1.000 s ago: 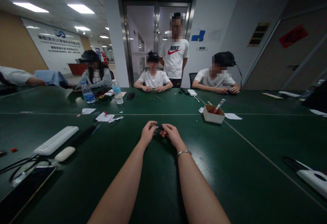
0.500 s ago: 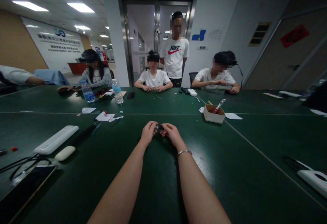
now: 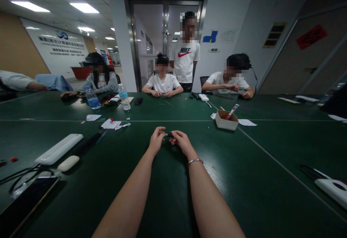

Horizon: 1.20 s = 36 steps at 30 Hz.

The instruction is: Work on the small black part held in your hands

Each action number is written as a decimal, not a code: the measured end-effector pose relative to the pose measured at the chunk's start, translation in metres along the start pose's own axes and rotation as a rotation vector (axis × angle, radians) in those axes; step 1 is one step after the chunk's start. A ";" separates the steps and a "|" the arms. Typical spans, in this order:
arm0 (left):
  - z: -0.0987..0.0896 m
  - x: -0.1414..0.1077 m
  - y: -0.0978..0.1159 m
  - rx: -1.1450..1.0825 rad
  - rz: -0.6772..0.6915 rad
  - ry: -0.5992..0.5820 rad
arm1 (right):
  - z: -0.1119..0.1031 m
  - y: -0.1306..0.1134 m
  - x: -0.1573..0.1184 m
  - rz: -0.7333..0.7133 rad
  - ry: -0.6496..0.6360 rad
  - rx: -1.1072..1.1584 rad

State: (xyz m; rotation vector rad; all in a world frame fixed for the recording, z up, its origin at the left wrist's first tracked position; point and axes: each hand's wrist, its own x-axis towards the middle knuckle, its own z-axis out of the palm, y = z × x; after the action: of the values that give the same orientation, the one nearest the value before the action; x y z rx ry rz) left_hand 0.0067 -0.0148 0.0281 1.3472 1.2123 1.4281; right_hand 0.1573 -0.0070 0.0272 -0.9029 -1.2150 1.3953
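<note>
Small black-and-silver stick between hands, over green table. Right hand pinches dark end; left hand at silver end, grip unclear to me. I'd keep ends aligned, pressure light.

Office with company sign, reception desk

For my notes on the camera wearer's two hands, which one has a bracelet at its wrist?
The right hand: a silvery bracelet circles its wrist, whereas the left hand has a bare wrist.
</note>
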 end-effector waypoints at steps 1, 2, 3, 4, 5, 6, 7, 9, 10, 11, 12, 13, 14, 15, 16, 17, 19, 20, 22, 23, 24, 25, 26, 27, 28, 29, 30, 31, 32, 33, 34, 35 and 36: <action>0.000 0.000 0.001 0.002 0.005 -0.007 | 0.000 0.000 0.000 0.001 -0.003 -0.001; 0.001 0.000 0.001 0.009 0.009 -0.015 | 0.000 0.001 0.000 0.002 -0.006 0.000; 0.001 -0.001 0.002 0.021 0.011 -0.022 | 0.000 0.001 0.000 0.004 -0.006 0.001; 0.001 -0.001 0.002 0.035 0.010 -0.028 | 0.000 0.001 0.000 0.005 -0.005 0.003; 0.001 -0.001 0.002 0.049 0.008 -0.032 | 0.000 0.001 0.000 0.005 -0.003 0.004; 0.001 -0.001 0.002 0.061 0.004 -0.035 | 0.000 0.001 0.000 0.004 -0.001 0.006; 0.001 -0.001 0.001 0.068 0.002 -0.033 | 0.000 0.001 -0.001 0.003 0.000 0.008; 0.000 0.000 -0.001 0.070 0.013 -0.022 | 0.001 0.000 -0.001 0.004 0.006 0.011; 0.000 0.000 -0.002 0.068 0.025 -0.018 | 0.001 0.000 -0.001 0.007 0.008 0.012; -0.001 0.000 -0.003 0.067 0.038 -0.020 | 0.001 0.000 -0.001 0.008 0.009 0.013; -0.001 0.000 -0.003 0.066 0.048 -0.025 | 0.001 0.000 -0.001 0.009 0.010 0.013; -0.001 0.000 -0.004 0.064 0.054 -0.032 | 0.001 0.000 -0.001 0.009 0.008 0.014; -0.002 0.000 -0.003 0.061 0.055 -0.044 | 0.000 0.000 -0.001 0.007 0.007 0.015; -0.002 0.000 -0.003 0.058 0.050 -0.054 | 0.000 0.000 -0.001 0.007 0.005 0.016; -0.001 -0.001 -0.001 0.060 0.038 -0.062 | 0.000 0.001 -0.001 0.005 0.004 0.017; -0.001 -0.002 0.000 0.068 0.023 -0.066 | 0.000 0.001 -0.001 0.004 0.003 0.017; -0.001 -0.004 0.003 0.089 0.003 -0.064 | 0.000 0.001 -0.001 0.002 0.004 0.016; 0.000 -0.005 0.004 0.099 0.005 -0.058 | 0.000 0.000 -0.001 0.000 0.008 0.015; -0.001 -0.005 0.005 0.114 0.047 -0.051 | 0.000 -0.001 -0.002 -0.002 0.016 0.013; -0.001 -0.005 0.004 0.120 0.075 -0.049 | 0.000 -0.001 -0.003 -0.003 0.019 0.013; -0.001 -0.005 0.003 0.125 0.098 -0.047 | 0.001 -0.002 -0.003 -0.004 0.022 0.012; -0.001 -0.004 0.002 0.128 0.111 -0.046 | 0.001 -0.003 -0.003 -0.003 0.022 0.012; -0.002 -0.004 0.001 0.128 0.116 -0.044 | 0.001 -0.003 -0.003 -0.001 0.020 0.011; -0.002 -0.004 0.000 0.125 0.116 -0.041 | 0.001 -0.003 -0.004 0.002 0.018 0.011; -0.002 -0.004 -0.001 0.123 0.113 -0.040 | 0.001 -0.003 -0.004 0.005 0.017 0.012; -0.002 -0.004 -0.002 0.125 0.111 -0.046 | 0.001 -0.003 -0.003 0.009 0.015 0.013; -0.001 -0.004 -0.002 0.128 0.108 -0.055 | 0.001 -0.003 -0.003 0.011 0.014 0.014; -0.001 -0.004 -0.002 0.131 0.103 -0.064 | 0.001 -0.003 -0.003 0.012 0.014 0.017; 0.000 -0.004 -0.002 0.132 0.096 -0.073 | 0.001 -0.002 -0.003 0.012 0.014 0.019; 0.000 -0.005 -0.001 0.129 0.089 -0.079 | 0.001 -0.002 -0.002 0.010 0.014 0.020; 0.000 -0.005 -0.001 0.121 0.083 -0.081 | 0.001 -0.002 -0.002 0.007 0.014 0.019; 0.000 -0.005 -0.001 0.110 0.080 -0.075 | 0.001 -0.002 -0.002 0.005 0.016 0.018; 0.000 -0.005 -0.001 0.099 0.083 -0.063 | 0.001 -0.002 -0.002 0.002 0.019 0.018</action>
State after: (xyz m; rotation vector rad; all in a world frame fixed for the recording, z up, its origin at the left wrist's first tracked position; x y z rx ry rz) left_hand 0.0076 -0.0190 0.0266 1.5150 1.2119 1.3872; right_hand 0.1573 -0.0096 0.0290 -0.9030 -1.1862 1.3945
